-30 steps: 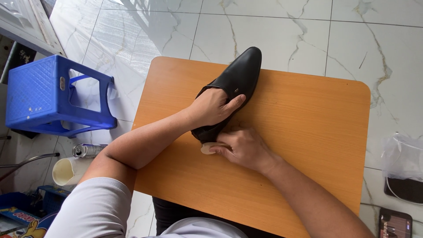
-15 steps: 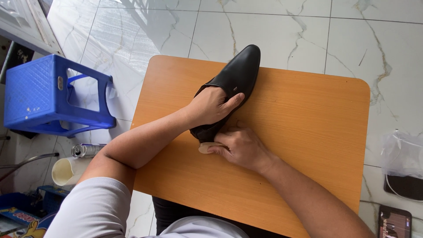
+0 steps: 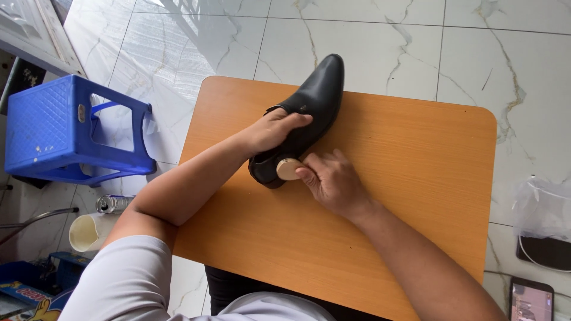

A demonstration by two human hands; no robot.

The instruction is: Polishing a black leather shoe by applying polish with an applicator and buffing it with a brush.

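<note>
Two Hands and One Black Shoe

One black leather shoe [image 3: 312, 113] lies on the orange wooden desk [image 3: 416, 178]. Its pointed toe aims at the far side and sticks out a little past the far edge. Its heel is at the near end, close to the person. So the long way of the shoe runs from near to far, tipped a bit to the right.

The left hand [image 3: 275, 129] comes in from the left and lies on top of the shoe, over the opening. Its fingers are pressed together and curl over the upper to hold the shoe down.

The right hand [image 3: 333, 181] is just to the right of the heel. Its fingers pinch a small round tan pad [image 3: 288, 169], and the pad touches the back of the heel. This hand is the one nearer the heel. The toe is far from both hands.

On the white marble floor [image 3: 380, 41], to the left of the desk, stands a blue plastic stool [image 3: 65, 134]. Near it lie a metal can [image 3: 113, 204] and a white cup [image 3: 89, 230] on its side. Far to the right are a clear plastic bag [image 3: 544, 211] and a phone [image 3: 530, 300].
</note>
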